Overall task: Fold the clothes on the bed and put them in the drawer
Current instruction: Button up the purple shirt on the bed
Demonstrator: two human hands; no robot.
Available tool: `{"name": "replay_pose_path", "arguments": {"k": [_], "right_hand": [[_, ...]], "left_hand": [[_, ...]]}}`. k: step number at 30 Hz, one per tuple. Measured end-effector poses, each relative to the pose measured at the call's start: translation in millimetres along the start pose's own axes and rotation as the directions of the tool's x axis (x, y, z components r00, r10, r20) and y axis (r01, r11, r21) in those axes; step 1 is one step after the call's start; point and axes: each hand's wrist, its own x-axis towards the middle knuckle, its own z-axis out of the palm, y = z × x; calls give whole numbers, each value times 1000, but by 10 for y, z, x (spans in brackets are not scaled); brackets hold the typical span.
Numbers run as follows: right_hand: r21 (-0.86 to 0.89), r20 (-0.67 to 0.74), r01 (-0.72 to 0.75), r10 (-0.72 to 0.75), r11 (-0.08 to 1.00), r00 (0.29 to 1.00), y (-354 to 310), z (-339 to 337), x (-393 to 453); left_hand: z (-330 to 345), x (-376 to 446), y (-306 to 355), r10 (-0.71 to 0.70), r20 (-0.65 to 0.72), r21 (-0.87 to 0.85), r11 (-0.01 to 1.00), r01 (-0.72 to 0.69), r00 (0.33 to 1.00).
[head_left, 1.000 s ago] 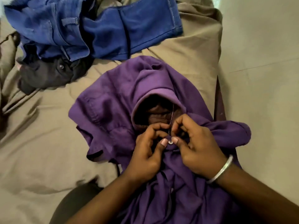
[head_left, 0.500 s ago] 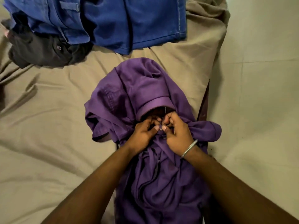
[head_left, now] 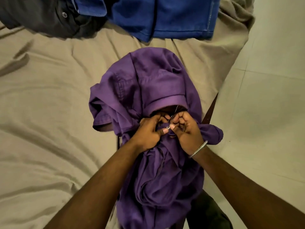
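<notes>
A crumpled purple shirt (head_left: 153, 83) is lying on the bed (head_left: 49, 100), both hands' grips, left hand (head_left: 148, 132) and right hand (head_left: 186, 129), pinching its small button (head_left: 167, 128). Blue trousers (head_left: 165, 15) and a dark garment (head_left: 49, 15) are lying beyond.

Both hands, left (head_left: 148, 131) and right (head_left: 186, 129), fingers curled, thumbs nearly touching.

Two bare forearms, no sleeves in view, a thin silver bangle (head_left: 198, 149) round the wrist of the right hand (head_left: 186, 129), no rings or bands on the left hand (head_left: 146, 133), short, pale thumbnails on both.
</notes>
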Motion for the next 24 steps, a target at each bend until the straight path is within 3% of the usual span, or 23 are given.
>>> {"name": "replay_pose_path", "arguments": {"k": [9,14,18,20,22,24], "right_hand": [[-240,-27,45,-53,970,998,-144,-8,-72],[-502,-61,126,-180,856,982,-341,25,-474],[-592,211,236,-135,771,968,-660,140,-932],[-575,254,264,-138,774,957,-873,235,-1154],[-514,197,205,-118,833,973,-1110,323,-1411],[-451,152,125,-62,884,986,-1360,406,-1657]], "left_hand": [[46,-124,66,44,-90,105,994,-34,995],[125,-653,398,62,-364,144,989,-9,929],[133,-1366,604,49,-419,286,955,80,907],[92,-1678,709,54,-433,241,969,58,900],[45,-2005,861,107,-479,209,978,-5,872],[12,-2293,1004,178,-575,202,977,-72,798]]}}
